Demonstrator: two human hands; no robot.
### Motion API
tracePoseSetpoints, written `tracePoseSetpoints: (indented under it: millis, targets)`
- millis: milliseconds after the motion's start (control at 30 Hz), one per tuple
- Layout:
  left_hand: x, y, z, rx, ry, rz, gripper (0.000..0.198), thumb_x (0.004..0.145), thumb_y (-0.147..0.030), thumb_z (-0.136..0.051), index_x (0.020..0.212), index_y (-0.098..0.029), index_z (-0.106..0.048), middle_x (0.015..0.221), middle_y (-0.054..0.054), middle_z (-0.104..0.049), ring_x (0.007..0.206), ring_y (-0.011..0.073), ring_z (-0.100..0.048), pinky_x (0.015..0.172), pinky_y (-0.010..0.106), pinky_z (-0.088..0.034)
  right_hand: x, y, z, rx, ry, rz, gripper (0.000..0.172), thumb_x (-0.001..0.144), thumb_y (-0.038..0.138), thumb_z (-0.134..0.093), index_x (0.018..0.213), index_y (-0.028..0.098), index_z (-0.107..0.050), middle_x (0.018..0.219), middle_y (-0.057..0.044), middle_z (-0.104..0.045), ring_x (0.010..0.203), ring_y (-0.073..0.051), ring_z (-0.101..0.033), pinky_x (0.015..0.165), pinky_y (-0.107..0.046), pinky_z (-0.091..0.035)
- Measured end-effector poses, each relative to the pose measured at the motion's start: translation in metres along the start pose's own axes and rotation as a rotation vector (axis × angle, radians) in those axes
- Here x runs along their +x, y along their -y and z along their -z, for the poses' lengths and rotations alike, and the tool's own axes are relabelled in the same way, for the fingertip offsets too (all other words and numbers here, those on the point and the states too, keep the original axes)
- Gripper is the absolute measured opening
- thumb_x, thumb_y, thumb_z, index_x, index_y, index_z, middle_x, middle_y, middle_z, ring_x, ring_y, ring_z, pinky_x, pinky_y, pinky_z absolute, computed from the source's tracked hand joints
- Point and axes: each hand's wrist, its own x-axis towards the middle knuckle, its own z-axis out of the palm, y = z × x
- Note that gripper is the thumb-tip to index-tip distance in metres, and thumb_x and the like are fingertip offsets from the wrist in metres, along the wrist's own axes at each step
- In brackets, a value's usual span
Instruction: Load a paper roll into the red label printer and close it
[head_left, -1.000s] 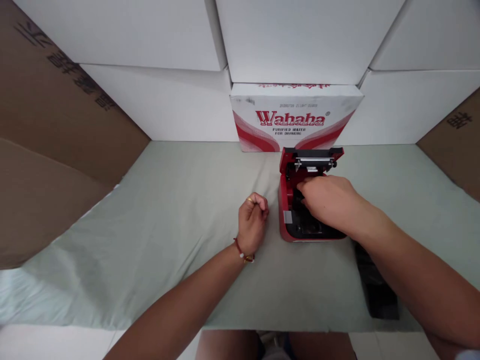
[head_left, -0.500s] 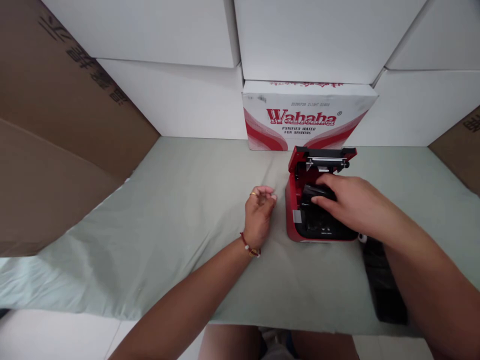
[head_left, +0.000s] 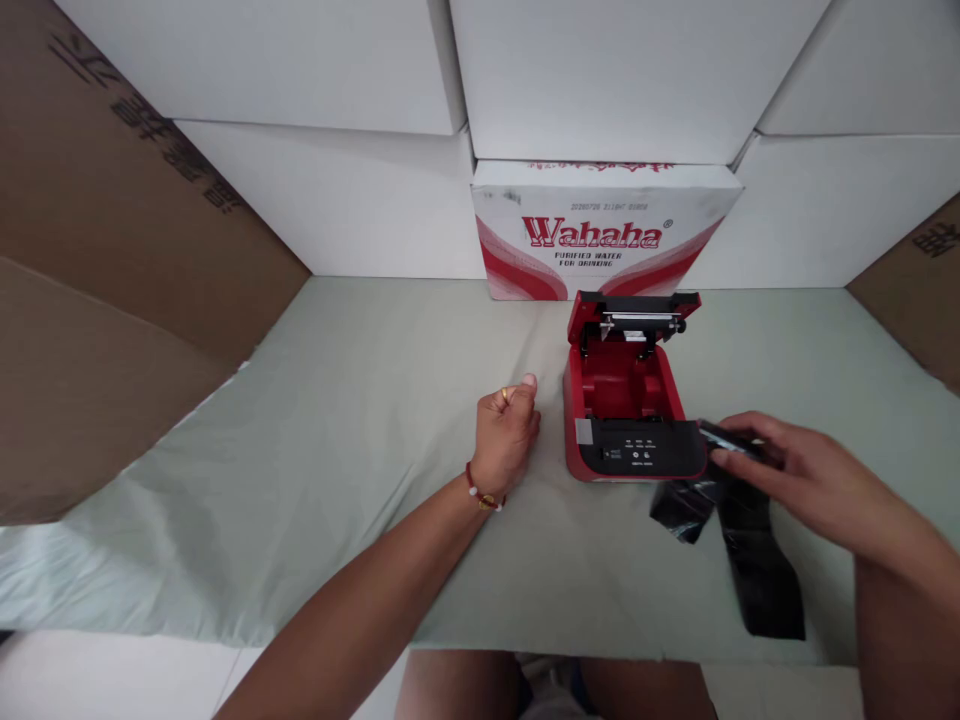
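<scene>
A small red printer (head_left: 628, 400) stands on the pale green cloth (head_left: 375, 480) with its lid tipped up, and its red paper bay shows nothing inside. My right hand (head_left: 787, 475) is just right of the printer's black front panel, fingers pinched on a black part (head_left: 724, 438). A black plastic bag (head_left: 750, 550) lies under and in front of that hand. My left hand (head_left: 506, 430) rests on the cloth just left of the printer, fingers loosely curled with nothing in them, a ring and a red bead bracelet on it.
A white carton printed "Wahaha" (head_left: 600, 235) stands right behind the printer, with plain white boxes (head_left: 600, 70) stacked around it. Brown cardboard (head_left: 112, 270) walls in the left side and more shows at the far right (head_left: 915, 290). The cloth's front edge is near my knees.
My right hand has come out of the printer's bay to the right, bringing the black part with it. The bay now shows bare red. My left hand stayed beside the printer.
</scene>
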Motion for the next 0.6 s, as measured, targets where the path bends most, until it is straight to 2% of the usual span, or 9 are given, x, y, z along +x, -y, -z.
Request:
tracePoseSetpoints:
  millis: [33, 100, 167, 233, 333, 433, 533, 600]
  targets:
    - [0.0, 0.001, 0.001, 0.022, -0.009, -0.006, 0.081, 0.08, -0.075, -0.085, 0.061, -0.027, -0.023, 0.053, -0.012, -0.014, 0.044, 0.0046, -0.015, 0.043, 0.025, -0.013, -0.002, 0.0, -0.01, 0.022, -0.008, 0.002, 0.054, 0.097, 0.076, -0.067, 0.117, 0.028, -0.081, 0.101, -0.008, -0.085, 0.089, -0.028, -0.081, 0.074, -0.04, -0.066]
    - [0.001, 0.006, 0.002, 0.093, -0.038, -0.052, 0.077, 0.082, -0.068, -0.085, 0.062, -0.027, -0.022, 0.053, -0.012, -0.016, 0.045, 0.0055, -0.017, 0.044, 0.025, -0.016, -0.009, -0.001, -0.02, 0.012, -0.082, -0.019, 0.06, 0.096, 0.078, -0.066, 0.127, 0.028, -0.08, 0.091, -0.006, -0.082, 0.083, -0.027, -0.078, 0.068, -0.04, -0.064]
    - [0.0, 0.011, 0.004, 0.163, -0.065, -0.113, 0.073, 0.084, -0.059, -0.084, 0.064, -0.027, -0.021, 0.055, -0.011, -0.018, 0.048, 0.0065, -0.019, 0.047, 0.025, -0.018, -0.019, -0.009, -0.017, -0.057, -0.216, -0.081, 0.063, 0.097, 0.078, -0.065, 0.133, 0.029, -0.079, 0.074, -0.002, -0.074, 0.065, -0.024, -0.069, 0.056, -0.037, -0.055]
    - [-0.002, 0.014, 0.004, 0.202, -0.08, -0.153, 0.07, 0.086, -0.049, -0.083, 0.065, -0.026, -0.02, 0.057, -0.01, -0.021, 0.052, 0.0075, -0.02, 0.05, 0.026, -0.02, -0.028, -0.024, -0.006, -0.138, -0.314, -0.098, 0.059, 0.099, 0.077, -0.062, 0.131, 0.03, -0.08, 0.07, 0.0, -0.071, 0.056, -0.021, -0.062, 0.053, -0.037, -0.05]
    - [-0.006, 0.015, 0.004, 0.234, -0.088, -0.186, 0.062, 0.086, -0.034, -0.08, 0.064, -0.025, -0.023, 0.059, -0.009, -0.025, 0.057, 0.0092, -0.022, 0.055, 0.026, -0.022, -0.036, -0.051, 0.004, -0.241, -0.281, 0.057, 0.051, 0.101, 0.074, -0.06, 0.119, 0.032, -0.084, 0.094, -0.006, -0.083, 0.073, -0.026, -0.073, 0.065, -0.043, -0.059]
    - [-0.006, 0.014, 0.004, 0.275, -0.117, -0.225, 0.047, 0.083, -0.023, -0.076, 0.066, -0.024, -0.032, 0.063, -0.008, -0.033, 0.06, 0.0107, -0.027, 0.058, 0.025, -0.027, -0.035, -0.07, -0.001, -0.312, -0.226, 0.226, 0.041, 0.105, 0.065, -0.06, 0.12, 0.036, -0.084, 0.113, -0.005, -0.088, 0.091, -0.031, -0.077, 0.077, -0.05, -0.064]
    - [-0.003, 0.013, 0.006, 0.292, -0.169, -0.228, 0.025, 0.085, -0.02, -0.07, 0.079, -0.025, -0.046, 0.07, -0.007, -0.043, 0.063, 0.0122, -0.037, 0.061, 0.026, -0.033, -0.031, -0.075, -0.01, -0.356, -0.184, 0.292, 0.039, 0.104, 0.061, -0.064, 0.127, 0.035, -0.082, 0.119, -0.005, -0.088, 0.089, -0.03, -0.075, 0.075, -0.049, -0.065]
    - [0.0, 0.014, 0.007, 0.281, -0.178, -0.198, 0.019, 0.087, -0.021, -0.068, 0.087, -0.025, -0.049, 0.074, -0.007, -0.047, 0.063, 0.0127, -0.04, 0.062, 0.026, -0.036, -0.031, -0.07, -0.01, -0.367, -0.139, 0.315, 0.04, 0.105, 0.061, -0.064, 0.125, 0.032, -0.082, 0.116, -0.006, -0.088, 0.084, -0.029, -0.075, 0.072, -0.048, -0.065]
